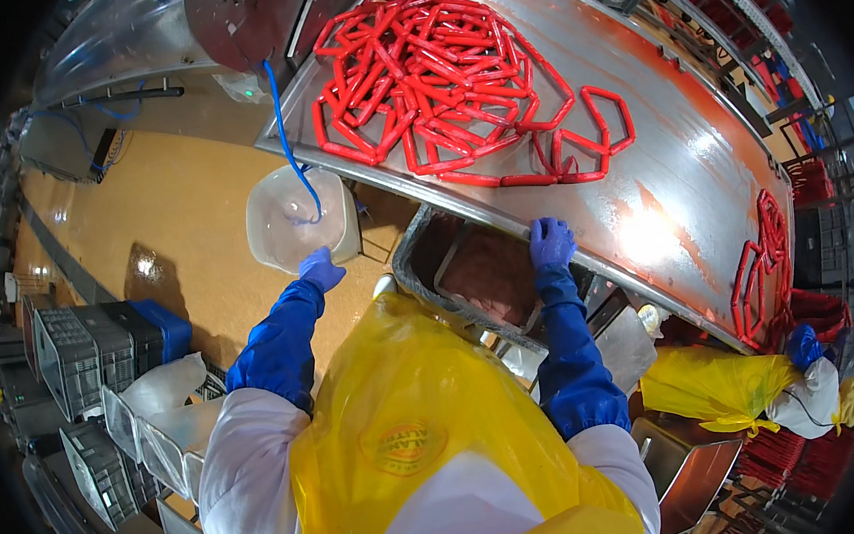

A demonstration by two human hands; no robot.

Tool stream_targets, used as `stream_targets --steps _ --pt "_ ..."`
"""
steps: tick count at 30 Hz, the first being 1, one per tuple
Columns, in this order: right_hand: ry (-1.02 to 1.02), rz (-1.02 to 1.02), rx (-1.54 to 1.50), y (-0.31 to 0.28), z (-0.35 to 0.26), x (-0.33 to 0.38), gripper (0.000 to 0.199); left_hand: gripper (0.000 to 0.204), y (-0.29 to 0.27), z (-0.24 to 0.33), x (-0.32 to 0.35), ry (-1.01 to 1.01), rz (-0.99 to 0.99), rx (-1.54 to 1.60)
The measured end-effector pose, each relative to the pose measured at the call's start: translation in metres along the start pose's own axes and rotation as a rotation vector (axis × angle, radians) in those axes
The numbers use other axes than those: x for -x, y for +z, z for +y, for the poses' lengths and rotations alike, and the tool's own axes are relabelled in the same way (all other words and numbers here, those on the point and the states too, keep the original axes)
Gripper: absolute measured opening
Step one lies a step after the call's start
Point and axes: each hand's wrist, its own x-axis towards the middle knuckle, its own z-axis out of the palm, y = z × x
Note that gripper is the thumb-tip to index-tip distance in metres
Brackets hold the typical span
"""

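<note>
My left hand (322, 269), in a purple glove, is at the near rim of a white plastic tub (345, 235). Its fingers look curled over that rim, their tips hidden. A thin blue hose (287, 147) hangs down into the tub. At the near edge of a steel table (631, 181), my right hand (552, 243) has its gloved fingers closed over the metal lip. Below it, partly under the table, stands a dark bin (417, 268) holding pinkish meat paste (491, 274). On the table lies a tangled heap of linked red sausages (433, 86).
A steel machine (118, 40) stands at the far left. Grey crates (68, 360) and white tubs (175, 437) are stacked on my left. At right, another person in a yellow apron (712, 385) stands by more red sausages (754, 281). The floor (181, 196) looks wet.
</note>
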Motion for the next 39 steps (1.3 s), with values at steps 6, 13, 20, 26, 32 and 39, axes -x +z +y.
stream_targets --steps 6,13,20,26,32,39 --pt "0.012 -0.024 0.056 -0.0043 -0.007 -0.0028 0.026 0.05 0.0017 -0.0048 -0.0026 -0.001 -0.026 0.003" --pt "-0.027 0.03 0.079 0.0023 -0.003 -0.0043 0.024 0.051 0.0075 -0.0066 -0.0057 -0.016 -0.009 -0.03" --pt "-0.007 -0.01 0.095 0.0002 -0.0045 -0.0033 0.026 0.054 0.0058 -0.0045 -0.002 -0.017 -0.004 -0.019" --pt "-0.031 -0.014 0.081 -0.0023 -0.0067 -0.0025 0.029 0.055 0.0059 -0.006 -0.0018 -0.062 -0.025 -0.005" --pt "-0.022 -0.005 0.13 0.0012 -0.0031 -0.0022 0.03 0.05 0.0027 0.0006 0.0 -0.065 -0.018 -0.006" --pt "-0.028 -0.009 0.131 0.0008 -0.0035 -0.0029 0.03 0.053 0.001 0.0019 -0.0006 -0.096 -0.046 -0.003"
